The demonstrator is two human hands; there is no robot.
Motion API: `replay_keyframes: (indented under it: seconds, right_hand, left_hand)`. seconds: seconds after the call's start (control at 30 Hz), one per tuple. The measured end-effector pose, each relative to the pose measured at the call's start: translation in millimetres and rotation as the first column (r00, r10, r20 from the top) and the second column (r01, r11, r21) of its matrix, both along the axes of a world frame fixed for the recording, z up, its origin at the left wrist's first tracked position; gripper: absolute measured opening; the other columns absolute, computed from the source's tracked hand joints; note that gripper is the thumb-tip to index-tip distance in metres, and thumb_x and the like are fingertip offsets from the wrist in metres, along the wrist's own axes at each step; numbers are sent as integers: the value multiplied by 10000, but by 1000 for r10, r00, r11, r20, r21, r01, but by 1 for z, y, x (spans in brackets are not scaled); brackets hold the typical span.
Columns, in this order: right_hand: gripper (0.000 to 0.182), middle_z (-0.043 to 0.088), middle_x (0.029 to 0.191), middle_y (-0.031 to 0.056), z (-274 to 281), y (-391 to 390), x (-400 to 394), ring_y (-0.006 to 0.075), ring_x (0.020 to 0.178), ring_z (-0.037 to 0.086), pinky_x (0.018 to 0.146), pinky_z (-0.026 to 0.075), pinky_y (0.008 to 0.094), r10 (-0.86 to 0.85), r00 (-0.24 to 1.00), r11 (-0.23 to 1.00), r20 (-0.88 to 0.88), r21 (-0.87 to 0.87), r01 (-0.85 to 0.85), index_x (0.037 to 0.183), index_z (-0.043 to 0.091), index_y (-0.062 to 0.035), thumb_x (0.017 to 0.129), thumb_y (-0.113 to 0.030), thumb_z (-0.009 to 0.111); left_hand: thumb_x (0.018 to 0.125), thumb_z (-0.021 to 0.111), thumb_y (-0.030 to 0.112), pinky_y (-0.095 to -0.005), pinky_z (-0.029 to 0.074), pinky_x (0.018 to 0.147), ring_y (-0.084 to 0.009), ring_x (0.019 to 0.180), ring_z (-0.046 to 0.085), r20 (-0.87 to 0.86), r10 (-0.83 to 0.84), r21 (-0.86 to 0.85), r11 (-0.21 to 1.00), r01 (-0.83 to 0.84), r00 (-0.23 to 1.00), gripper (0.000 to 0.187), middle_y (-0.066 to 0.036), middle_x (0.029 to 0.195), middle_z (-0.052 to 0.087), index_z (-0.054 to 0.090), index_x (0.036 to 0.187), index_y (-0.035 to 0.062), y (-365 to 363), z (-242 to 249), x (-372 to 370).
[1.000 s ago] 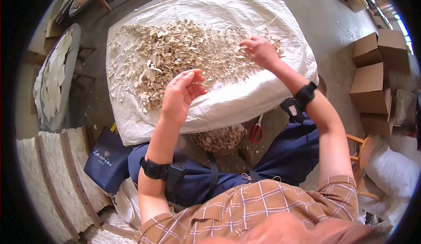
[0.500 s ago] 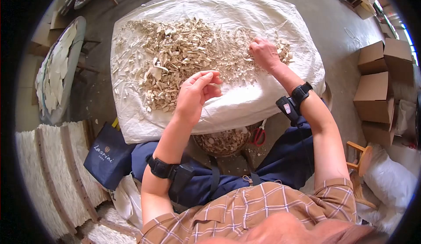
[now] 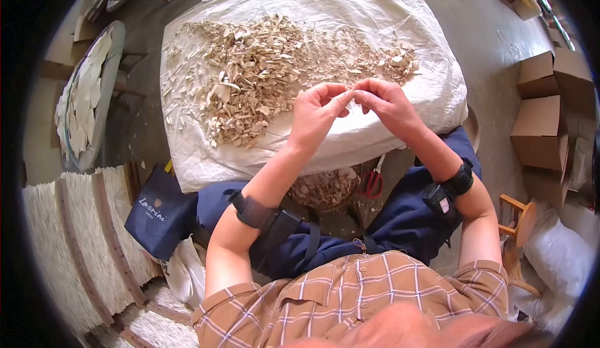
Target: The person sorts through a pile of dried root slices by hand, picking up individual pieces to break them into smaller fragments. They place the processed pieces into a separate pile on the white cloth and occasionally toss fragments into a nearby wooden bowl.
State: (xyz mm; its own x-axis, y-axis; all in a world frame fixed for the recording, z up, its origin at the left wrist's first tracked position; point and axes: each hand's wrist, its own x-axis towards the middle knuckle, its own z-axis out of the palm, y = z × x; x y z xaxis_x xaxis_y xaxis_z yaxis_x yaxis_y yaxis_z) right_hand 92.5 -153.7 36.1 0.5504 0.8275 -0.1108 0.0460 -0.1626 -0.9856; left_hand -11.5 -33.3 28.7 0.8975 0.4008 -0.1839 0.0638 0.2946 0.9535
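Observation:
My left hand (image 3: pixel 317 111) and my right hand (image 3: pixel 390 107) meet fingertip to fingertip above the near part of a white cloth (image 3: pixel 400 29). Thumb and forefinger are pinched on each side; whatever sits between them is too small to make out. Behind and left of them spreads a large heap of dry, pale brown flakes (image 3: pixel 250 66), with crumbs thinning toward the middle. A smaller heap of flakes (image 3: pixel 400 65) lies just beyond my right hand.
Under the cloth's near edge is a round container of flakes (image 3: pixel 325 188), with red-handled scissors (image 3: pixel 373 182) beside it. A navy bag (image 3: pixel 156 207) stands at left, near a round tray with pale sheets (image 3: pixel 81 107). Cardboard boxes (image 3: pixel 537 126) and a wooden stool (image 3: pixel 525 223) are at right.
My right hand has come back from the small heap, toward me and left. My left hand has moved right, and the fingertips of both now meet.

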Motion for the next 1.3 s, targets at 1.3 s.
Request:
replay_keyframes:
  seconds: [1.3]
  right_hand:
    - [237, 523, 705, 46, -3, -12, 3, 79, 501, 496, 393, 427, 223, 98, 740, 989, -666, 147, 2, 792, 549, -18, 829, -242, 479]
  left_hand:
    - [851, 501, 120, -199, 390, 635, -71, 664, 471, 116, -219, -1, 975, 221, 969, 130, -10, 736, 538, 541, 863, -3, 9, -3, 13]
